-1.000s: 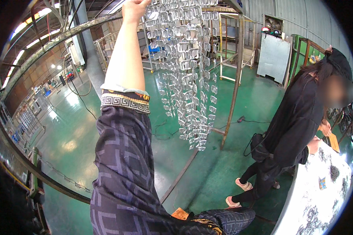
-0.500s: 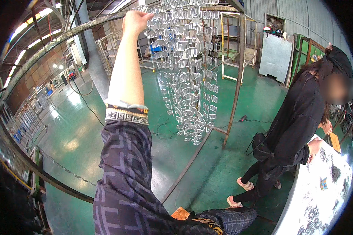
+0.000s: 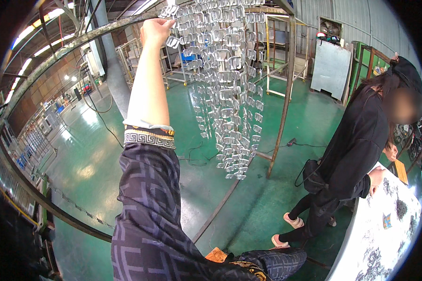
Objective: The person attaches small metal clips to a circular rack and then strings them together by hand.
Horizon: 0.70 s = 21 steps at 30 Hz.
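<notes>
My left hand (image 3: 156,32) is raised at the upper left of the bundle, fingers bent and pressed together in a pinch. Its fingertips are at the outer edge of a tall hanging bundle of silvery metal buckles (image 3: 232,58). One buckle (image 3: 172,11) sits just above the fingertips and another (image 3: 173,42) just below them. What the pinch holds is too small to make out. Many small open-framed pieces hang in rows down to a narrow lower end. My right hand is out of view.
A rusty metal frame (image 3: 280,100) surrounds the hanging bundle. At the right, a person in black (image 3: 356,140) stands with a hand on a white table (image 3: 347,255) strewn with dark pieces. Pale wheeled racks (image 3: 268,61) stand behind. Cables (image 3: 309,144) lie on the green floor.
My left hand has shifted slightly left and down. The hanging bundle has swung a little, its lower end moving right and down. The person at the right has barely moved.
</notes>
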Each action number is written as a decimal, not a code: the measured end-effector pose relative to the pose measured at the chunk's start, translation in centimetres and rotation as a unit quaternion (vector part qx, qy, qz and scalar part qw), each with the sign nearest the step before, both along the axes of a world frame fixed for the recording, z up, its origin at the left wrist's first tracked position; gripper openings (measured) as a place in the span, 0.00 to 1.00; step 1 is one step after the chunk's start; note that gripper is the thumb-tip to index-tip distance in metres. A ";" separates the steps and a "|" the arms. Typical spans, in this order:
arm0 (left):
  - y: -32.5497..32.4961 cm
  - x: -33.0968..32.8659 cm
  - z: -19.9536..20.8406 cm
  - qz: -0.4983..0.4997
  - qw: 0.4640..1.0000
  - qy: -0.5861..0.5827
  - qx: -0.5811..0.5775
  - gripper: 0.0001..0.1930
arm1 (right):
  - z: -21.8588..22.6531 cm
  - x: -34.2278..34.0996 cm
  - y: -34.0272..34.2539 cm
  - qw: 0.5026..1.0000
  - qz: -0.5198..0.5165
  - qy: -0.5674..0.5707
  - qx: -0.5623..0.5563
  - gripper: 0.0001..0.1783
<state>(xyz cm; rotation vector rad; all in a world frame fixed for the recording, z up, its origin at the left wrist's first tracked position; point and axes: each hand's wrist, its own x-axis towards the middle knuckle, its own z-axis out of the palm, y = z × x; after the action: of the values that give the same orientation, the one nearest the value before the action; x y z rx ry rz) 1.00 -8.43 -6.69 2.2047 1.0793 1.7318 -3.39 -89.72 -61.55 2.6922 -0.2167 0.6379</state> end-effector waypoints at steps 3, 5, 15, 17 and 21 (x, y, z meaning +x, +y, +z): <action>-0.1 -0.5 0.4 0.008 1.000 -0.003 0.021 0.20 | -0.1 0.1 0.1 1.000 -0.001 0.011 0.028 0.32; 0.2 -0.6 0.4 0.015 0.999 -0.008 0.044 0.16 | 0.1 0.0 0.3 0.999 -0.001 0.015 0.045 0.32; -0.1 -0.7 0.5 0.021 0.999 -0.006 0.044 0.16 | -0.7 0.0 -0.5 0.997 -0.031 0.049 0.045 0.35; 0.0 -0.8 0.7 0.019 0.999 0.003 0.044 0.16 | -0.9 0.1 -0.6 0.997 -0.033 0.052 0.045 0.36; -0.6 -0.7 0.9 0.027 0.999 0.009 0.047 0.16 | -1.6 0.4 -1.2 0.997 -0.036 0.053 0.042 0.36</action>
<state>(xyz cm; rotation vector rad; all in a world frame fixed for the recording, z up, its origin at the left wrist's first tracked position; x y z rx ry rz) 0.31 -9.04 -5.77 2.2705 1.0924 1.8226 -2.99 -90.96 -63.16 2.7747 -0.3157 0.4725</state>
